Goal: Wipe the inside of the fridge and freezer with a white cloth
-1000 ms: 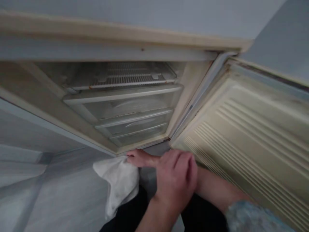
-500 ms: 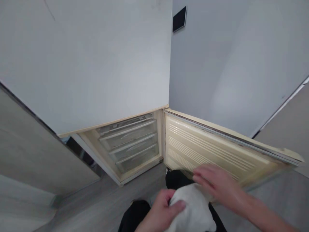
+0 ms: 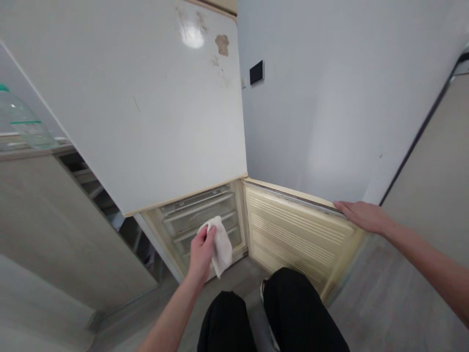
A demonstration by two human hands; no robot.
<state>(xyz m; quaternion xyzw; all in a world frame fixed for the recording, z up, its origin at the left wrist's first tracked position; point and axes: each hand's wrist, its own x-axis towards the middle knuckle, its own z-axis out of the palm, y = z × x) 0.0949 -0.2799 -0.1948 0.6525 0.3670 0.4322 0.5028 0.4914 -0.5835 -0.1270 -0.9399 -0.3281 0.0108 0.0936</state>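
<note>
My left hand [image 3: 202, 248] pinches a white cloth [image 3: 222, 247] that hangs down in front of the freezer compartment [image 3: 200, 208]. Behind the cloth, several translucent drawers are stacked inside the compartment, partly hidden by it. The cream freezer door [image 3: 293, 230], with ribbed panels on its inner face, stands swung out to the right. On its upper edge, toward the free end, rests my right hand [image 3: 361, 215], its fingers hooked over the rim.
Above the freezer, the white upper fridge door [image 3: 176, 112] is closed, with brownish patches near its top. A cabinet [image 3: 73, 220] with a bottle [image 3: 27, 120] on top stands at left. A dark panel [image 3: 257, 73] hangs on the wall. My knees [image 3: 293, 303] are below.
My hands have moved apart. The left carried the cloth from my lap toward the freezer, while the right went to the door's top edge. The door has swung slightly inward and my view has tilted up.
</note>
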